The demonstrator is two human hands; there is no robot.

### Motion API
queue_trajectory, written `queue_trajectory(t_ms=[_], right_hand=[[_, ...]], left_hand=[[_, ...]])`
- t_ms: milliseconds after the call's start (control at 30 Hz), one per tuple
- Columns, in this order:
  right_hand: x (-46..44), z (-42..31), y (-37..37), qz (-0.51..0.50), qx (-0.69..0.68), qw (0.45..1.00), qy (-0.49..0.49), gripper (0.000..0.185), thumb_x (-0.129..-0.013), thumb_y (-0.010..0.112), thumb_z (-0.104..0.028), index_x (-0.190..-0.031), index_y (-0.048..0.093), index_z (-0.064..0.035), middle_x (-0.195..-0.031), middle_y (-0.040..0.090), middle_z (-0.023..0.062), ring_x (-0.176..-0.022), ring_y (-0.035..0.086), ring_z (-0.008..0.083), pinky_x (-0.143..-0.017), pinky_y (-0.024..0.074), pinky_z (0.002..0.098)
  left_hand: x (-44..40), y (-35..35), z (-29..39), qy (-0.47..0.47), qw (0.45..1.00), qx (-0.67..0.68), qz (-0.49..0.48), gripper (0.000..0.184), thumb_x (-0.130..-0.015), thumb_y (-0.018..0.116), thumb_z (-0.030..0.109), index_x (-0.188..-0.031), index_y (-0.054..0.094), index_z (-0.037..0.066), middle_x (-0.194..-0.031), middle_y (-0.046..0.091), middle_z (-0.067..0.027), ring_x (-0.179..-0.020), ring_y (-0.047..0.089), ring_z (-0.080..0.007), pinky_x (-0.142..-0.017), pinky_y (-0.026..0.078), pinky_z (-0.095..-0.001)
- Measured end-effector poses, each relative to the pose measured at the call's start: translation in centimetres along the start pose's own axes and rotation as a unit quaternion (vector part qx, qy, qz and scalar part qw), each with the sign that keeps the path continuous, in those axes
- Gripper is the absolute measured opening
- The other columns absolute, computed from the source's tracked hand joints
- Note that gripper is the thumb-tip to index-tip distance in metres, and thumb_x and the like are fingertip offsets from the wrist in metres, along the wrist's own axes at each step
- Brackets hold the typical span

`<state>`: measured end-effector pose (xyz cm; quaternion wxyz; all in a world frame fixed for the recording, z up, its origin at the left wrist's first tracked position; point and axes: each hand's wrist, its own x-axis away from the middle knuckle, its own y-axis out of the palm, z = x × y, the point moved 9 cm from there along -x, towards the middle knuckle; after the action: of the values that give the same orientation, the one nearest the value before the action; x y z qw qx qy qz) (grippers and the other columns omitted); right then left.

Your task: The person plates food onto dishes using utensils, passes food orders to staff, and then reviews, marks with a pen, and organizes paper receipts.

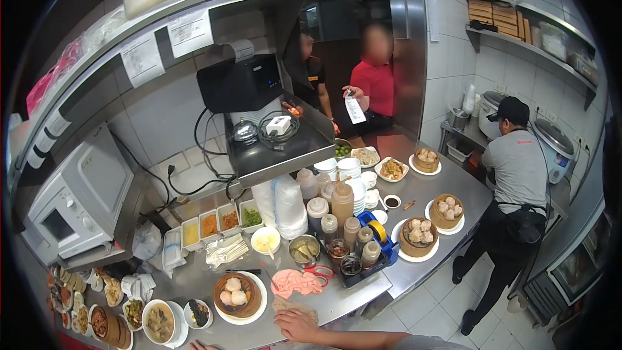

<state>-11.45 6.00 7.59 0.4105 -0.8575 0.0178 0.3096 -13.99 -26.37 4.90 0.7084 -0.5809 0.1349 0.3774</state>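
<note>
While right hand (298,326) rests loosely spread on steel counter (343,299), left hand's (202,347) grip unclear; tiled floor (424,304) beyond.

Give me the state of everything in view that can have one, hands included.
left hand: only fingers show, grip unclear
right hand: open, palm down
near steamer basket: uncovered, holding dumplings
soup bowl: uncovered, filled
pink cloth: crumpled
red scissors: open or shut unclear
topping tubs: uncovered, filled
sauce dish: filled
far steamer baskets: uncovered, filled
microwave: door shut
rice cookers: lids shut
black plug: hanging loose

White microwave (72,204) and hanging printed papers (142,58)
</note>
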Motion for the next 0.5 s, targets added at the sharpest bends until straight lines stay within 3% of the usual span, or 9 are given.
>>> queue_trajectory(t_ms=[67,100,133,167,200,233,333,500], right_hand=[[0.2,0.3,-0.1,0.008,0.025,1.0,0.001,0.025,-0.072,0.058,-0.013,-0.096,0.06,-0.0055,-0.104,0.06,0.0066,-0.106,0.054,0.0235,-0.091,0.0406,0.0386],[0.2,0.1,0.3,0.0,0.028,0.999,-0.015,0.025,-0.072,0.058,-0.013,-0.095,0.06,-0.0058,-0.104,0.061,0.0067,-0.105,0.054,0.0238,-0.09,0.0408,0.0392],[0.4,0.4,0.7,0.012,0.029,0.999,-0.019,0.025,-0.071,0.058,-0.013,-0.094,0.061,-0.006,-0.103,0.061,0.0073,-0.104,0.055,0.0243,-0.089,0.0411,0.04],[0.3,0.1,0.6,0.016,0.023,0.999,-0.033,0.024,-0.07,0.058,-0.012,-0.093,0.062,-0.0063,-0.102,0.062,0.0078,-0.103,0.056,0.0248,-0.088,0.0415,0.0409],[0.3,0.0,0.8,0.002,0.029,0.999,-0.025,0.024,-0.069,0.057,-0.011,-0.091,0.063,-0.0062,-0.1,0.063,0.0084,-0.102,0.056,0.0255,-0.088,0.0417,0.041],[-0.1,-0.1,0.7,-0.014,0.039,0.999,-0.023,0.023,-0.068,0.057,-0.01,-0.09,0.063,-0.006,-0.099,0.063,0.009,-0.101,0.057,0.0261,-0.088,0.0419,0.0412],[-0.5,-0.4,0.9,-0.006,0.029,0.998,-0.062,0.02,-0.068,0.056,-0.008,-0.087,0.063,-0.0051,-0.096,0.063,0.0106,-0.099,0.057,0.0296,-0.087,0.0416,0.0423],[-0.8,-1.2,0.5,0.003,-0.004,0.998,-0.07,0.021,-0.069,0.054,-0.008,-0.088,0.062,-0.0036,-0.098,0.062,0.0116,-0.102,0.055,0.0315,-0.089,0.039,0.0439]], left_hand=[[0.5,1.4,-1.1,0.106,0.985,-0.042,0.13,0.036,-0.084,0.042,0.015,-0.113,0.053,-0.004,-0.114,0.052,-0.0254,-0.101,0.054,-0.0359,-0.087,0.045,-0.0452],[0.7,4.8,-3.9,-0.005,0.995,0.09,0.038,0.041,-0.083,0.038,0.016,-0.115,0.053,-0.006,-0.127,0.041,-0.0278,-0.12,0.036,-0.0413,-0.102,0.027,-0.0473],[0.6,2.5,-1.9,-0.021,0.998,0.051,0.002,0.042,-0.082,0.038,0.016,-0.116,0.051,-0.006,-0.127,0.043,-0.0265,-0.119,0.037,-0.0414,-0.103,0.026,-0.0463],[0.6,2.0,-1.2,0.035,0.997,0.021,0.057,0.041,-0.076,0.049,0.011,-0.115,0.052,0.0,-0.128,0.041,-0.024,-0.123,0.034,-0.0357,-0.102,0.021,-0.0534],[0.8,4.3,-3.7,-0.083,0.995,0.045,-0.042,0.046,-0.071,0.049,0.008,-0.116,0.053,-0.001,-0.126,0.044,-0.023,-0.12,0.038,-0.0367,-0.1,0.026,-0.0504],[1.3,4.6,-3.4,-0.049,0.998,-0.029,0.006,0.046,-0.068,0.049,0.006,-0.113,0.054,-0.001,-0.124,0.046,-0.0218,-0.118,0.039,-0.037,-0.099,0.029,-0.0487],[-0.3,0.6,-1.6,-0.111,0.992,0.054,-0.02,0.046,-0.069,0.052,0.012,-0.115,0.054,0.007,-0.125,0.049,-0.0165,-0.12,0.04,-0.035,-0.097,0.032,-0.0497],[0.3,0.7,-1.6,-0.141,0.988,0.052,-0.044,0.047,-0.077,0.05,0.018,-0.123,0.048,0.007,-0.135,0.036,-0.0128,-0.129,0.028,-0.0346,-0.101,0.023,-0.0582]])
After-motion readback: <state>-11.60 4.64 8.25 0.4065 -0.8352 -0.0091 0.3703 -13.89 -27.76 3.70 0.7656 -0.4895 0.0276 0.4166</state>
